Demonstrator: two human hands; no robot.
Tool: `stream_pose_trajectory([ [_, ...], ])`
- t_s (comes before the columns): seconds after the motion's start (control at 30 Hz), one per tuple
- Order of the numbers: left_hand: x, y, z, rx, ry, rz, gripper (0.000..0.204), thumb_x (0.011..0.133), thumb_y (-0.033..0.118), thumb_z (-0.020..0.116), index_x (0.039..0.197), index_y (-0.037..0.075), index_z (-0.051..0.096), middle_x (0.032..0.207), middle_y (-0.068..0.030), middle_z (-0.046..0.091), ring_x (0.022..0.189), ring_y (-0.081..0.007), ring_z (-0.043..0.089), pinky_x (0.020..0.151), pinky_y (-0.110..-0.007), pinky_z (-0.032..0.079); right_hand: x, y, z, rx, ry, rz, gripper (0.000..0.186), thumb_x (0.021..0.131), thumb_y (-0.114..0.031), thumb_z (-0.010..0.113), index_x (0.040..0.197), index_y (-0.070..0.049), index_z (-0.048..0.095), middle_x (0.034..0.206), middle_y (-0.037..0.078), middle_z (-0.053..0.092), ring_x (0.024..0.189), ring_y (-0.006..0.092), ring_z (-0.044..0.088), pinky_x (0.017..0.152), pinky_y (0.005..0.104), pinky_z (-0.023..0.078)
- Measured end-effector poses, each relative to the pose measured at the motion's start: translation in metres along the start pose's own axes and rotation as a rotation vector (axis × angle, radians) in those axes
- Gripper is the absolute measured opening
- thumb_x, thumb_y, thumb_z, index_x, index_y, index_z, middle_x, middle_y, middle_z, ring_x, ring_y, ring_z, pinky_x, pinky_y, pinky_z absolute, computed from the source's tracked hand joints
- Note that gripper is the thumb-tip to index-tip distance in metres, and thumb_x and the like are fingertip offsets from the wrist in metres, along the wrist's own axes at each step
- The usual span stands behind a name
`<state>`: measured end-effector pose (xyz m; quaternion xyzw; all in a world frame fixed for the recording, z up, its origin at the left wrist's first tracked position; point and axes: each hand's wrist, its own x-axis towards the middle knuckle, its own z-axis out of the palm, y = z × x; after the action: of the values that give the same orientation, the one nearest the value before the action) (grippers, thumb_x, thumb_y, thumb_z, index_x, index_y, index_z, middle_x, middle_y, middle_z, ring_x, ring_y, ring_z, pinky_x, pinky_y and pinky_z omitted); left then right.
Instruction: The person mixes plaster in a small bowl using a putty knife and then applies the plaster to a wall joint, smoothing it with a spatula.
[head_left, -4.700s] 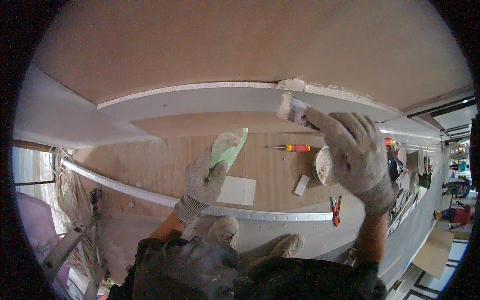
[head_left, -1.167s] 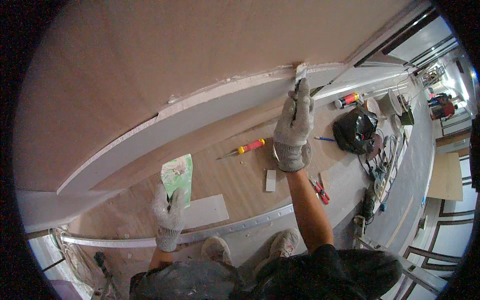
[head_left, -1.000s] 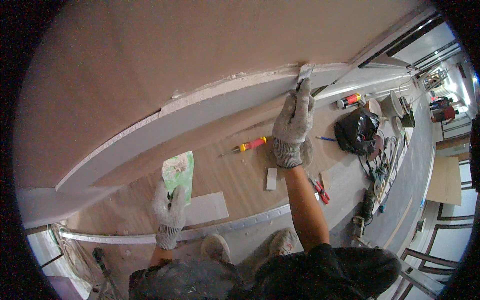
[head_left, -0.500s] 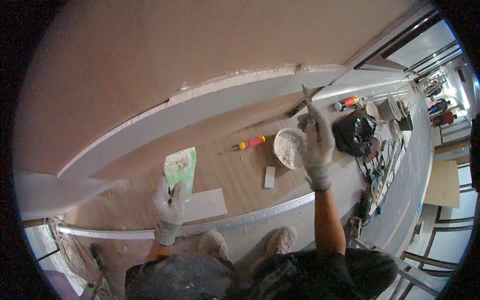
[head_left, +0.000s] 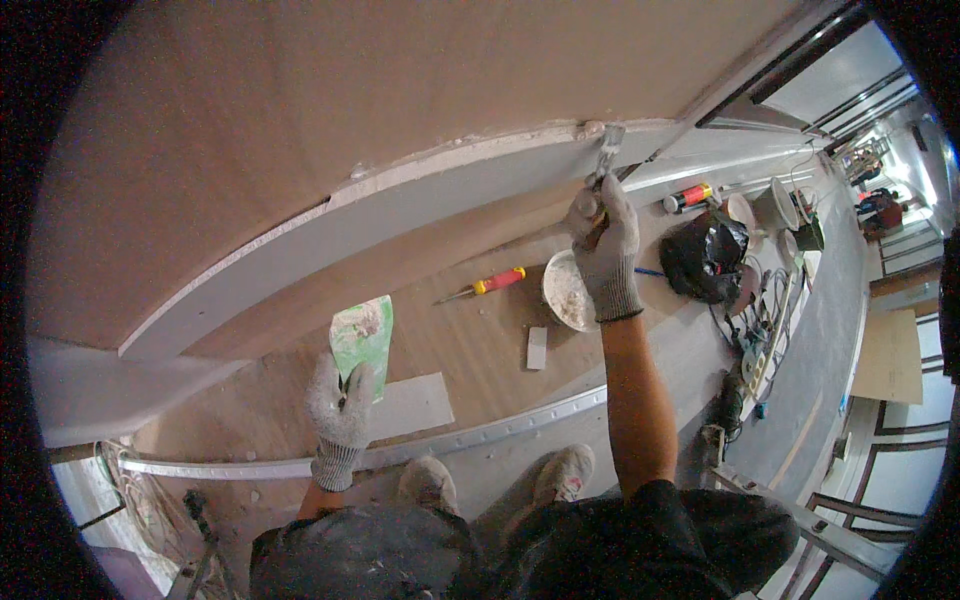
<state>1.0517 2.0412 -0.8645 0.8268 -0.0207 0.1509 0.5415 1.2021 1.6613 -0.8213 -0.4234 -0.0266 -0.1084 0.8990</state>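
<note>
My left hand [head_left: 342, 405], in a grey-white work glove, grips a light green flat board [head_left: 376, 350] with a heap of whitish paste [head_left: 360, 318] on it. My right hand [head_left: 608, 245], gloved too, is closed round a putty knife [head_left: 608, 150]. The smeared blade of the knife is at the pale edge [head_left: 470, 153] of a long panel, beside a small lump of paste [head_left: 590, 130]. Below my right hand stands a round white tub [head_left: 566, 288] of whitish paste, its right side partly hidden by the glove.
On the brown board surface lie a pointed tool with a red and yellow handle [head_left: 500, 281], a small white block [head_left: 537, 350] and a white sheet [head_left: 415, 404]. Rightward are a black plastic bag [head_left: 705, 257], a red tube [head_left: 690, 198], buckets [head_left: 775, 205] and tangled cables [head_left: 760, 325]. A metal rail [head_left: 500, 430] runs before my shoes.
My right hand has turned and moved up and slightly left, bringing the putty knife to the panel edge. More of a blue stick shows by the bag. My left hand has barely moved.
</note>
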Motion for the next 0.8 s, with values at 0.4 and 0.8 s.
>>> stream_pose_trajectory([
  [0.4,-0.004,-0.017,-0.006,-0.062,-0.07,-0.1,0.033,0.099,0.011,0.07,0.129,-0.001,0.066,0.093,-0.0078,0.072,0.078,-0.0111,0.061,0.072,-0.03,0.052,-0.048,-0.13,0.024,-1.672,0.009,-0.263,0.034,0.11,-0.025,0.052,0.132,-0.002,0.066,0.093,0.011,0.067,0.083,0.0228,0.066,0.076,0.038,0.053],
  [0.8,0.009,0.002,0.004,-0.174,-0.049,0.051,0.039,0.097,0.007,0.066,0.135,-0.003,0.063,0.107,-0.0109,0.075,0.093,-0.0138,0.068,0.082,-0.033,0.055,-0.042,-0.105,0.068,-1.712,0.002,-0.369,0.044,0.105,-0.012,0.054,0.149,-0.007,0.059,0.103,0.014,0.059,0.091,0.0255,0.059,0.084,0.0367,0.051],
])
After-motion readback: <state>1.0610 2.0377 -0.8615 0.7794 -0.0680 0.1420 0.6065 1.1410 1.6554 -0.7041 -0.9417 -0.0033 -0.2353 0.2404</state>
